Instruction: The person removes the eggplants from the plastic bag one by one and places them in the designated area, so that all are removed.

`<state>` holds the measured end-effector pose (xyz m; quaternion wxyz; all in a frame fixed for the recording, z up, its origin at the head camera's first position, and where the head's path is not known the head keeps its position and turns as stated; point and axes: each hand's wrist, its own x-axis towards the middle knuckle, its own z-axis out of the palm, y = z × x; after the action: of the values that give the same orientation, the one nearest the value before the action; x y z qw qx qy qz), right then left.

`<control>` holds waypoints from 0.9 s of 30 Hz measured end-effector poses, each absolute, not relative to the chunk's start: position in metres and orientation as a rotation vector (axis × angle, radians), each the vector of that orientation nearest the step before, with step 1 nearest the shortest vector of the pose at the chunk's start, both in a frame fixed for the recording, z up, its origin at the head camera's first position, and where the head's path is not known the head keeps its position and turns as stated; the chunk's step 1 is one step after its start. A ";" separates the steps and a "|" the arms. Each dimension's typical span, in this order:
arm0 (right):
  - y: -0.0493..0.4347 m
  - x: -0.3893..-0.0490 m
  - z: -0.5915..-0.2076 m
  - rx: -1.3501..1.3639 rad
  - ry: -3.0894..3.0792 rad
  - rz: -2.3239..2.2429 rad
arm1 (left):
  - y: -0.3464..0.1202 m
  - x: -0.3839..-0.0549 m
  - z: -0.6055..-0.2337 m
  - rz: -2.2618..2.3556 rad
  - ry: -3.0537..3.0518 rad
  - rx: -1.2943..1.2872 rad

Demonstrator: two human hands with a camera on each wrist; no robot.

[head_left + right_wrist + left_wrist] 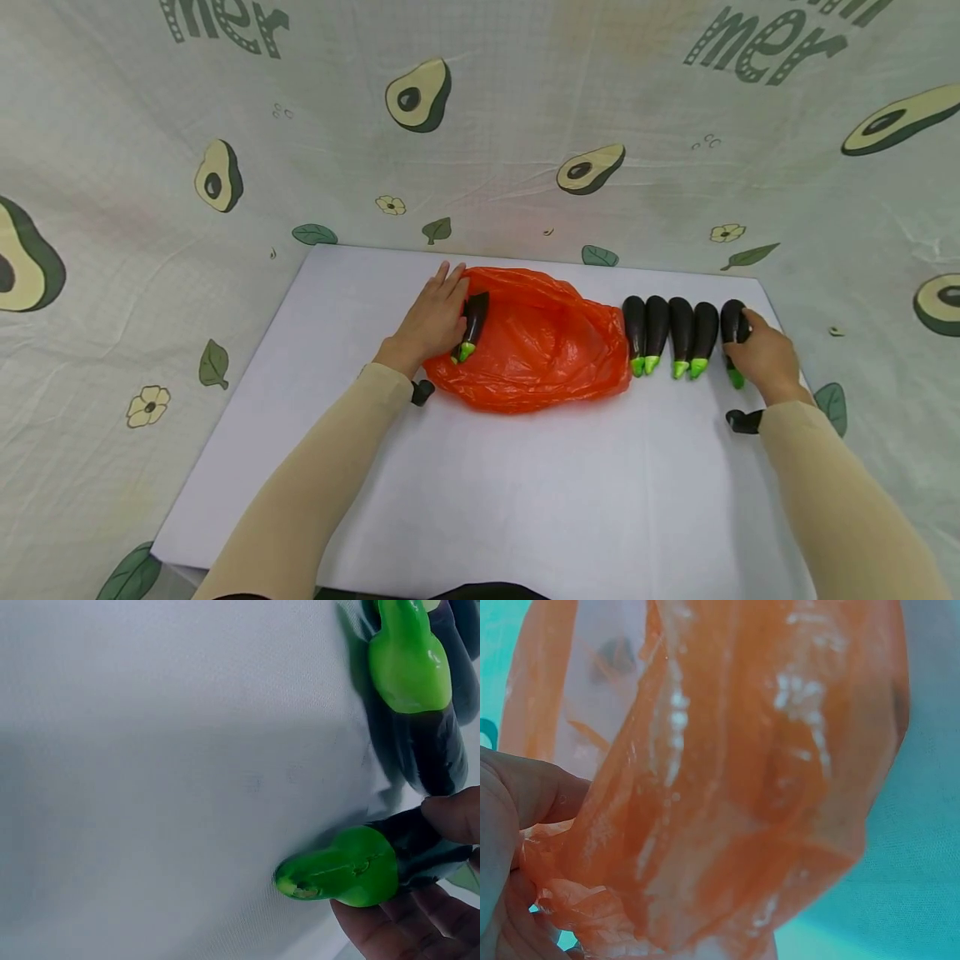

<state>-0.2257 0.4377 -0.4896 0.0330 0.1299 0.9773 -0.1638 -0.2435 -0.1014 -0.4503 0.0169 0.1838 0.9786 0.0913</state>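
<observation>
A crumpled orange plastic bag (551,346) lies in the middle of the white table. At its left side, my left hand (429,323) pinches the bag; in the left wrist view thin film (607,840) passes between thumb and fingers. Beside that hand, a dark toy-like eggplant (475,321) with a green cap lies at the bag's left end, partly hidden by the fingers. My right hand (768,358) grips the rightmost eggplant (364,862) around its dark body, its green stem end sticking out toward the near side.
Several more eggplants (680,333) stand in a row between the bag and my right hand, green ends toward me. The leftmost eggplant (634,333) is right at the bag's edge. Behind the white table (525,500) hangs an avocado-print cloth (495,167).
</observation>
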 end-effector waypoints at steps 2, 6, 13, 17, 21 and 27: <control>0.437 -0.227 -0.490 0.398 3.000 -0.501 | -0.101 -0.243 -0.450 0.286 3.041 0.580; 0.437 -0.228 -0.490 0.395 2.985 -0.502 | -0.101 -0.243 -0.450 0.290 3.040 0.586; 0.442 -0.231 -0.495 0.361 2.990 -0.501 | -0.101 -0.244 -0.450 0.262 3.042 0.594; 0.443 -0.231 -0.498 0.360 2.988 -0.484 | -0.100 -0.244 -0.449 0.256 3.040 0.595; 0.443 -0.232 -0.500 0.362 2.994 -0.483 | -0.101 -0.245 -0.449 0.255 3.044 0.593; 0.442 -0.232 -0.502 0.348 3.005 -0.491 | -0.104 -0.245 -0.450 0.308 3.047 0.612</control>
<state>-0.2315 0.4419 -0.5017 0.0387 0.1133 0.9798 -0.1603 -0.2447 -0.1037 -0.4496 0.0091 0.1960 0.9756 0.0984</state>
